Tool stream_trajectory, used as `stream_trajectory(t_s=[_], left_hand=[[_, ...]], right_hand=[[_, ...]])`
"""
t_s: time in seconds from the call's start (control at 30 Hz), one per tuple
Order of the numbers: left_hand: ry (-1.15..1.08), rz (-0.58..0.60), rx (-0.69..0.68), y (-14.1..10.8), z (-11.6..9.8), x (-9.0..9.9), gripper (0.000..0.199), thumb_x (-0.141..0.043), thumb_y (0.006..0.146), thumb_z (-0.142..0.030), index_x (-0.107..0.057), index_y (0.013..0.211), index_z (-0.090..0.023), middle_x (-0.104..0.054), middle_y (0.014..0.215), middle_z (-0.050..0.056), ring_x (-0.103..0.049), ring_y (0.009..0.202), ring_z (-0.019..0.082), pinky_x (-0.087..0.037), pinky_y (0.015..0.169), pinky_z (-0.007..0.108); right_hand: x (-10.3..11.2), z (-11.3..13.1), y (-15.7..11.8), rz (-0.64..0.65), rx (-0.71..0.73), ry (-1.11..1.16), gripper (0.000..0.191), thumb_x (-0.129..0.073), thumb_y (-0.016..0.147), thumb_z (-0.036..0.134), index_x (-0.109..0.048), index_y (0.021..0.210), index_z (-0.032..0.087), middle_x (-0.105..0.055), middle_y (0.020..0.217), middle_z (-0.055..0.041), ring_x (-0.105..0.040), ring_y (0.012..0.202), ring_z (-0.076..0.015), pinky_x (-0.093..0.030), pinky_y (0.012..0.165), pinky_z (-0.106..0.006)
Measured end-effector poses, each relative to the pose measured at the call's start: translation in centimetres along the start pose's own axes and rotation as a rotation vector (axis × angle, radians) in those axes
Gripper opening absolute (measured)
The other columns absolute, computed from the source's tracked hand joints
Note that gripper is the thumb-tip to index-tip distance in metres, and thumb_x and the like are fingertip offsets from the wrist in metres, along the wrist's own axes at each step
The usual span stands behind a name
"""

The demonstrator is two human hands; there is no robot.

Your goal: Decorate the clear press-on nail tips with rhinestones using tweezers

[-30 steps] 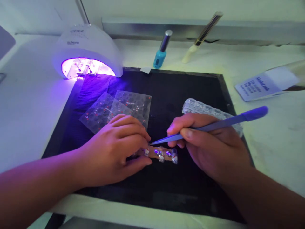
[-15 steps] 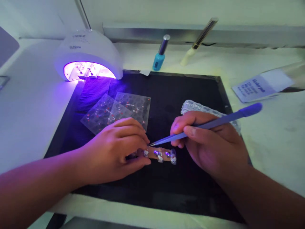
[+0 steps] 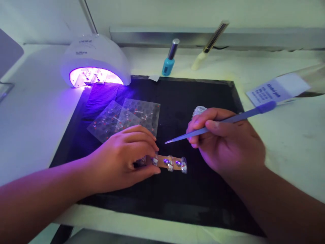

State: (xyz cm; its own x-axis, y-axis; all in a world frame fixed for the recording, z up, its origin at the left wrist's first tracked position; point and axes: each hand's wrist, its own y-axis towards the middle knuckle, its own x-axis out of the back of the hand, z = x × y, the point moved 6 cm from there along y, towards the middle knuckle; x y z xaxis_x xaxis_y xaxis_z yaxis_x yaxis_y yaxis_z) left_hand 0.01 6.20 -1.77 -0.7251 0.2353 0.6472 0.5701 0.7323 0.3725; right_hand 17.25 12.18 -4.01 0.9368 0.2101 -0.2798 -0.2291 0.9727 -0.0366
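Fingers and thumb of my left hand are closed round the left part of a tan strip that bears shiny, nail-like decorated pieces. That strip's left end is mostly hidden by the hand. To the right, my right hand pinches blue-grey tweezers, whose tips point left, above the strip and apart from it. Nothing can be made out between the tips. Two overlapping clear sticker sheets lie just behind my left hand. A clear bumpy piece is partly hidden behind my right hand.
A white lamp glows purple at the back left, over the edge of the black mat. Behind the mat stand a blue bottle and a pale bottle with a dark cap. A labelled packet lies at right.
My right hand has moved up and slightly right, lifting the tweezer tips away from the strip and covering more of the clear bumpy piece. My left hand has barely moved.
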Motion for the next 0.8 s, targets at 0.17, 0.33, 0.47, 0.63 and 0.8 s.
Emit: stream_trajectory(t_s=[0.17,0.33,0.47,0.63,0.8], left_hand=[[0.002,-0.008,-0.004,0.0,0.0,0.1,0.012,-0.076,0.082,-0.017,-0.064,0.08,-0.017,-0.074,0.088,0.005,-0.069,0.092,0.019,-0.06,0.086,0.036],[-0.004,-0.019,0.004,0.1,0.1,0.1,0.015,-0.078,0.08,-0.017,-0.064,0.085,-0.017,-0.074,0.087,0.005,-0.068,0.091,0.019,-0.06,0.088,0.037],[-0.003,0.002,0.014,0.1,0.0,-0.1,0.013,-0.077,0.081,-0.016,-0.065,0.085,-0.016,-0.074,0.088,0.005,-0.068,0.093,0.019,-0.059,0.088,0.036],[0.057,0.0,0.081,-0.3,0.3,0.8,0.019,-0.079,0.078,-0.03,-0.067,0.087,-0.019,-0.069,0.104,0.008,-0.063,0.101,0.023,-0.053,0.092,0.042],[0.256,-0.295,0.251,-0.7,3.0,5.4,0.009,-0.059,0.09,-0.03,-0.06,0.093,-0.021,-0.062,0.105,0.007,-0.059,0.102,0.024,-0.048,0.095,0.047]], right_hand=[[0.0,-0.1,0.0,0.0,-0.003,-0.006,0.011,-0.075,0.072,0.027,-0.072,0.062,0.023,-0.062,0.051,-0.0007,-0.052,0.045,-0.0138,-0.037,0.041,-0.028],[0.0,-0.1,0.0,-0.001,-0.006,-0.012,0.011,-0.075,0.072,0.026,-0.072,0.061,0.023,-0.062,0.051,-0.0009,-0.052,0.044,-0.0133,-0.037,0.041,-0.028],[-0.1,0.0,0.0,0.001,-0.013,-0.003,0.01,-0.074,0.071,0.025,-0.072,0.061,0.022,-0.062,0.05,-0.0012,-0.053,0.044,-0.0132,-0.037,0.042,-0.027],[0.2,0.2,0.1,0.001,0.005,-0.003,0.008,-0.073,0.071,0.024,-0.072,0.064,0.02,-0.062,0.053,-0.0014,-0.054,0.045,-0.0133,-0.038,0.042,-0.027],[0.9,-0.2,0.3,-0.007,0.003,0.014,0.008,-0.07,0.072,0.022,-0.071,0.065,0.019,-0.062,0.053,-0.0018,-0.056,0.046,-0.0134,-0.04,0.042,-0.025]])
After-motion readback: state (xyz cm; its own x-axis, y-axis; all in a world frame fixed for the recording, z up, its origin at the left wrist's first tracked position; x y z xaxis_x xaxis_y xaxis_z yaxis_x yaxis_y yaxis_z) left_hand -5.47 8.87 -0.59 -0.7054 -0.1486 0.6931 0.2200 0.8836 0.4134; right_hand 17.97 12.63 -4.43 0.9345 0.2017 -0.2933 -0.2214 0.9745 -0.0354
